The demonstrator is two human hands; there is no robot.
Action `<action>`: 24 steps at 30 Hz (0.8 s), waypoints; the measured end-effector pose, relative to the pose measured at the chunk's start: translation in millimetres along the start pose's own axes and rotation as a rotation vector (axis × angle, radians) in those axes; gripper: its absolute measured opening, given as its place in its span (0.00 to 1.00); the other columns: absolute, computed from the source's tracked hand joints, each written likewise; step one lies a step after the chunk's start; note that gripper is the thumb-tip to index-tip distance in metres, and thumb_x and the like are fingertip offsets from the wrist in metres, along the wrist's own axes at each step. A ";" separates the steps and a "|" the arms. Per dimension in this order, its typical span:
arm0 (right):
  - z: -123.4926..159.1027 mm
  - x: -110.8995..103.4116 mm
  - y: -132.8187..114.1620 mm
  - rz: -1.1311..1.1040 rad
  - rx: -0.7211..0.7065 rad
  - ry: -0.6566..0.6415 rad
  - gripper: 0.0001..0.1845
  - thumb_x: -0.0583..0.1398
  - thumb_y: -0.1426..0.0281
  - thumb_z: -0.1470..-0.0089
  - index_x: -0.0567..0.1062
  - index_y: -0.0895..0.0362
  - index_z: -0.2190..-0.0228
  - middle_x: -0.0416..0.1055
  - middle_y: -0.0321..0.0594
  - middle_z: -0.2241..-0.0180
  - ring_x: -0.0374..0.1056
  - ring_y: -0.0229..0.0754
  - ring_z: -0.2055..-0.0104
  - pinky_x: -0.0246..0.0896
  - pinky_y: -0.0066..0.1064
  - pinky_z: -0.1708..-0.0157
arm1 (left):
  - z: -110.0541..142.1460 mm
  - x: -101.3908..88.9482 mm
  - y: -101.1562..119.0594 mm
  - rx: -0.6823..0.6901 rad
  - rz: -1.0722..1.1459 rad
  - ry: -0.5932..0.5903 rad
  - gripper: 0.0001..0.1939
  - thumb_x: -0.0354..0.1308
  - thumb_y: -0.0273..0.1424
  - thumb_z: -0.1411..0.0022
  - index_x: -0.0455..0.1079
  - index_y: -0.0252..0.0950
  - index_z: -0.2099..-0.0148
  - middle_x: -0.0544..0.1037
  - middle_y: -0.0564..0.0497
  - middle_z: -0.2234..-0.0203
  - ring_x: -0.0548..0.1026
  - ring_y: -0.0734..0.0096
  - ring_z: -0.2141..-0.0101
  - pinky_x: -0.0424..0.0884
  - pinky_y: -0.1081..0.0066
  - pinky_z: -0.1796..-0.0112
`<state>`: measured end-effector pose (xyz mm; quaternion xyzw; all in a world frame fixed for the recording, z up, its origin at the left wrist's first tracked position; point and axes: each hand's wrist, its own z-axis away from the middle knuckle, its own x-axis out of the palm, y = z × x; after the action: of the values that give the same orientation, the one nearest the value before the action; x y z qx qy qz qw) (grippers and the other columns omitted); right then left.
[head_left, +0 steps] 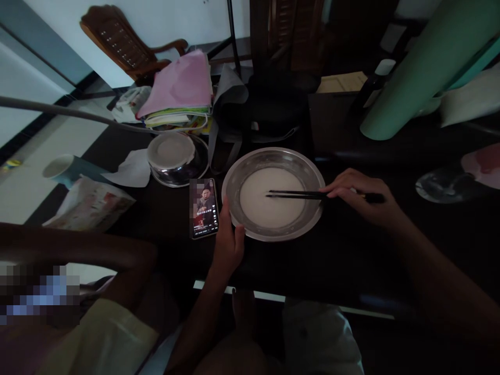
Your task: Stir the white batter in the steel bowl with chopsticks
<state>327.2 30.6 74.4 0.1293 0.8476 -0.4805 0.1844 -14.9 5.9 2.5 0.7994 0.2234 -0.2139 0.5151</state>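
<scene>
A wide metal bowl holding white batter sits on the dark table in front of me. My right hand is closed around a pair of black chopsticks, whose tips lie in the batter near the middle. My left hand grips the bowl's near left rim, thumb on the edge. A lit phone lies flat just left of the bowl, beside my left hand.
A smaller steel bowl sits upside down behind the phone, with a tissue, a cup and a printed bag to the left. Books under pink cloth, a dark bag and a green roll stand behind. Another person's arm lies at the left.
</scene>
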 end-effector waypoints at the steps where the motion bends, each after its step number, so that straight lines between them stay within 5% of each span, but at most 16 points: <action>1: 0.1 -1.2 0.2 -0.002 0.023 0.044 0.11 0.64 0.68 0.36 0.84 0.49 0.71 0.84 0.38 0.67 0.77 0.44 0.63 0.71 0.38 0.62 | -0.1 -0.1 0.1 -0.001 0.004 -0.003 0.36 0.46 0.47 0.22 0.49 0.36 0.21 0.56 0.34 0.24 0.51 0.53 0.24 0.51 0.51 0.27; 4: 1.3 -3.5 0.0 -0.066 0.073 0.066 0.17 0.61 0.66 0.33 0.82 0.50 0.75 0.82 0.39 0.71 0.77 0.43 0.67 0.71 0.37 0.66 | -0.4 -0.5 1.0 -0.004 0.014 -0.011 0.36 0.45 0.48 0.22 0.50 0.36 0.21 0.59 0.34 0.25 0.52 0.55 0.24 0.51 0.52 0.27; 8: 1.7 -0.6 0.0 -0.060 0.027 -0.055 0.12 0.63 0.65 0.35 0.84 0.48 0.70 0.85 0.39 0.66 0.77 0.46 0.64 0.72 0.41 0.62 | -0.6 -0.2 1.7 -0.006 0.010 -0.006 0.35 0.45 0.48 0.22 0.50 0.36 0.21 0.59 0.35 0.25 0.53 0.54 0.24 0.52 0.52 0.27; 14: 2.5 -4.6 2.4 -0.053 0.051 0.054 0.15 0.62 0.67 0.34 0.83 0.50 0.73 0.83 0.39 0.69 0.77 0.43 0.65 0.70 0.37 0.65 | -0.5 0.4 1.3 -0.012 0.011 0.000 0.36 0.45 0.49 0.22 0.51 0.36 0.22 0.58 0.34 0.25 0.53 0.53 0.24 0.51 0.52 0.27; 19: 1.5 -1.7 -1.2 -0.071 0.021 -0.063 0.12 0.64 0.66 0.35 0.85 0.48 0.70 0.85 0.38 0.66 0.77 0.45 0.64 0.72 0.40 0.62 | 0.3 0.3 0.5 -0.024 0.009 -0.001 0.36 0.45 0.49 0.22 0.51 0.36 0.22 0.56 0.34 0.24 0.53 0.52 0.24 0.50 0.51 0.27; 24: 1.4 -3.8 -0.5 -0.046 0.057 0.040 0.15 0.62 0.65 0.34 0.83 0.51 0.73 0.83 0.40 0.69 0.76 0.43 0.66 0.70 0.37 0.65 | 0.1 -0.2 0.9 -0.013 0.003 -0.014 0.36 0.45 0.48 0.22 0.50 0.36 0.22 0.58 0.34 0.25 0.54 0.52 0.24 0.53 0.51 0.27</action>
<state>330.6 29.0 75.8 0.1247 0.8397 -0.5061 0.1524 -14.6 5.4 3.3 0.7949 0.2199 -0.2171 0.5221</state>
